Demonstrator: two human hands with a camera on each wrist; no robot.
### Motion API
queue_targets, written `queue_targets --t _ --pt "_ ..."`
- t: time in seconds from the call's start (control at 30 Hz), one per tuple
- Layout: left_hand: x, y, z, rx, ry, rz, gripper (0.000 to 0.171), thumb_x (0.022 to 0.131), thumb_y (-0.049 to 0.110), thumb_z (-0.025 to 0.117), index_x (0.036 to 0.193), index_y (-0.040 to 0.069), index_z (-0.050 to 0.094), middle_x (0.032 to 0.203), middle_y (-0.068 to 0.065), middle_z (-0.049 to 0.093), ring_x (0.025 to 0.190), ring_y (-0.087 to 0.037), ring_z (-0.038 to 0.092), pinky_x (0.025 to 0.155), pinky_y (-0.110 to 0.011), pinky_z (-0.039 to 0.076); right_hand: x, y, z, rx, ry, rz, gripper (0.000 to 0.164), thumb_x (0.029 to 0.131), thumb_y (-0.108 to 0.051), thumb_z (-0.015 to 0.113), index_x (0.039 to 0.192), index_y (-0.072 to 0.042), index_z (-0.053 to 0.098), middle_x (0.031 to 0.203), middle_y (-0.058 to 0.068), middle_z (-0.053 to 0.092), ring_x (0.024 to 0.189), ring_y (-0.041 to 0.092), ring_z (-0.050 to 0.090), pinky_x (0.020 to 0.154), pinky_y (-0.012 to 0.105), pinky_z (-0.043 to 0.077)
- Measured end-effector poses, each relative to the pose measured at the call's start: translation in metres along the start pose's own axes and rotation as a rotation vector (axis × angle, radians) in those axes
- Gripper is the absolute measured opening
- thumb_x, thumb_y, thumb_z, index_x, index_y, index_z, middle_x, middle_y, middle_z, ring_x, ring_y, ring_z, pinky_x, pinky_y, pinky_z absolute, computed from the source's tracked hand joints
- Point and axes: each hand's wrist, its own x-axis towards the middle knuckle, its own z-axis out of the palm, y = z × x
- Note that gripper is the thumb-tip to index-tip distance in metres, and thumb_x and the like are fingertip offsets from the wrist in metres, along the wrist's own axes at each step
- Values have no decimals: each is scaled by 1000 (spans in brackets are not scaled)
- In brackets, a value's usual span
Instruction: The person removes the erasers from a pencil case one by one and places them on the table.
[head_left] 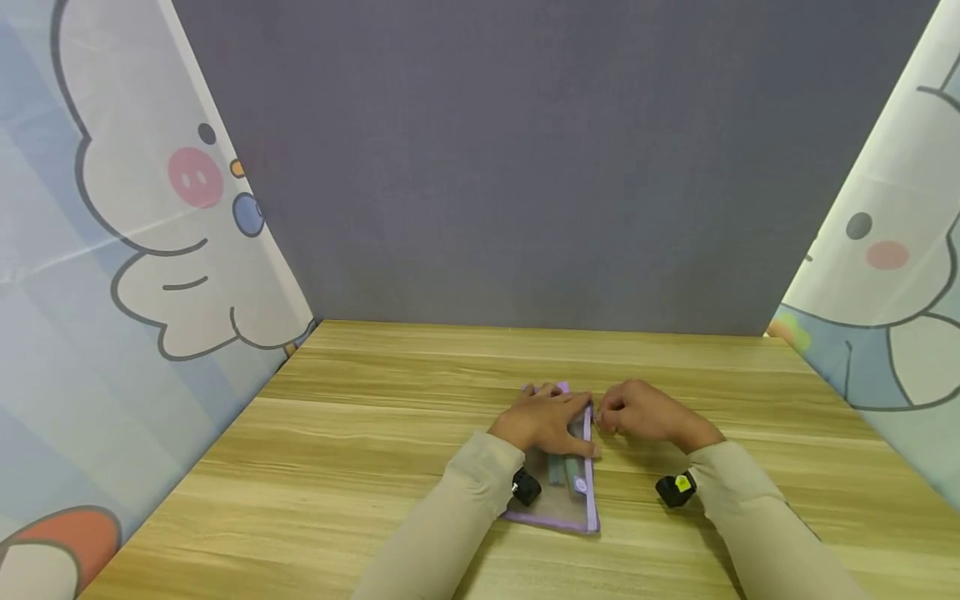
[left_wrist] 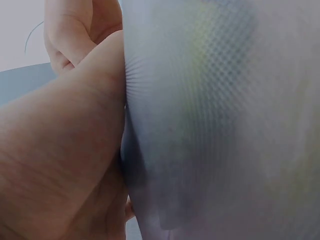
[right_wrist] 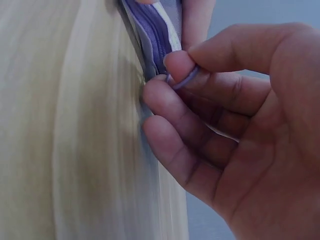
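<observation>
A see-through mesh zip pouch [head_left: 551,507] with purple edging lies on the wooden table. My left hand [head_left: 543,421] rests on its upper half with the fingers spread, the thumb reaching across to the zipped right edge. Inside the pouch, green-grey strips [head_left: 555,472] show through the mesh, partly hidden under that hand. At the top end of the zipped edge, my right hand [head_left: 641,411] pinches a thin purple pull cord [right_wrist: 186,80] between thumb and forefinger. The purple zip [right_wrist: 157,35] runs away from these fingers in the right wrist view. Mesh [left_wrist: 220,100] fills much of the left wrist view.
The wooden tabletop [head_left: 337,450] spreads around the pouch. A grey panel [head_left: 495,167] stands along the back edge. Cartoon-printed sheets hang at the left [head_left: 150,183] and right [head_left: 885,200] sides.
</observation>
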Motion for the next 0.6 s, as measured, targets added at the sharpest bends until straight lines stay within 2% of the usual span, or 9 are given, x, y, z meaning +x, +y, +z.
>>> queue_targets --t 0.2,0.4,0.53,0.6 --pt "1 -3 1 -23 9 25 91 84 78 56 160 38 24 157 22 31 149 -14 19 120 -50 9 -1 0 0 70 -22 38 17 92 -6 60 81 -8 74 79 -1 65 65 11 56 57 27 47" --pt "5 -14 2 -94 46 136 78 92 68 56 157 31 35 154 17 40 149 -18 22 118 -57 12 -1 0 3 138 -17 107 18 95 -5 57 83 -3 71 77 6 65 68 17 59 58 27 50" --pt "5 -21 0 -101 69 199 66 95 59 58 152 26 46 150 14 45 143 -12 35 117 -55 19 -1 0 4 162 -14 137 18 96 -5 56 84 -1 69 76 7 64 68 18 59 58 28 50" --pt "5 -21 -2 -95 74 224 63 96 56 60 149 23 49 148 12 49 136 -10 43 116 -49 25 -1 1 4 167 -10 155 18 97 -6 56 85 -1 69 76 7 64 68 19 58 58 28 49"
